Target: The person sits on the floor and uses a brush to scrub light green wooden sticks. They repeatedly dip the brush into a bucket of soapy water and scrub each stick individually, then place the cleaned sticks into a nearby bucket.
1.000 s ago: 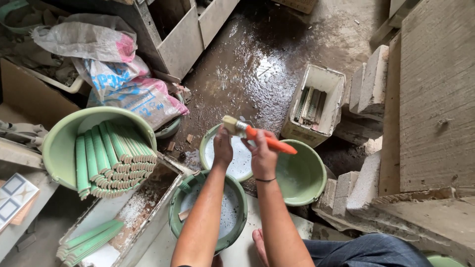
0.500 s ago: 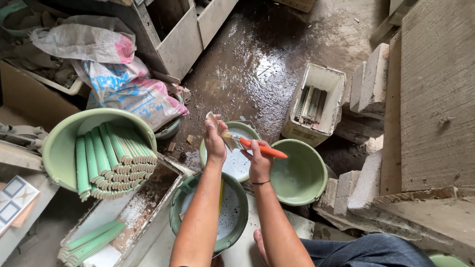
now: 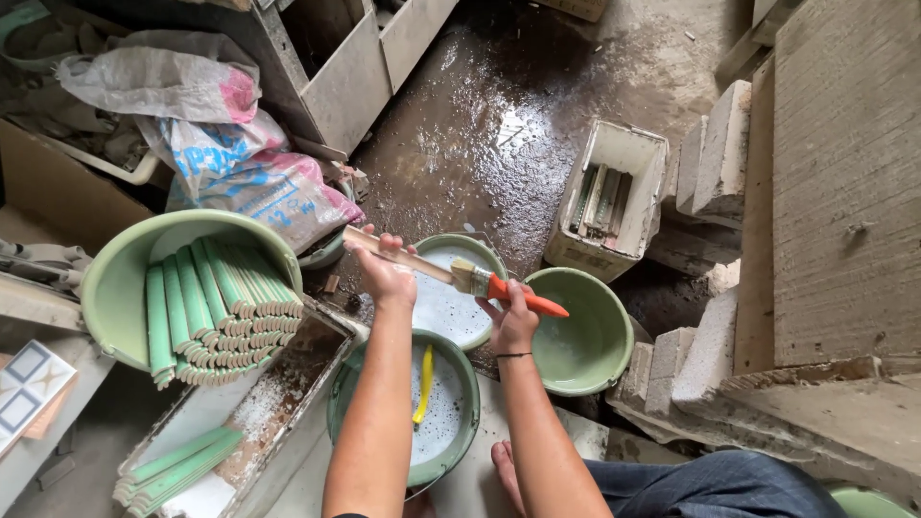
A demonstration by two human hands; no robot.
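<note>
Our left hand (image 3: 384,273) now grips a long strip (image 3: 398,253) swung level from upright, and our right hand (image 3: 513,321), clamping the brush (image 3: 494,286), meets its end over the bowl (image 3: 451,293).

The left hand (image 3: 384,273) holds a thin strip (image 3: 398,254) over a white-filled bowl (image 3: 451,297), while the right hand (image 3: 513,321) grips an orange-handled brush (image 3: 494,285) with its bristles on the strip. Below the arms sits a green bucket (image 3: 413,412) with a yellow tool (image 3: 423,384) inside. A green tub (image 3: 187,288) of green strips lies at left, an empty green bowl (image 3: 580,331) at right.
</note>
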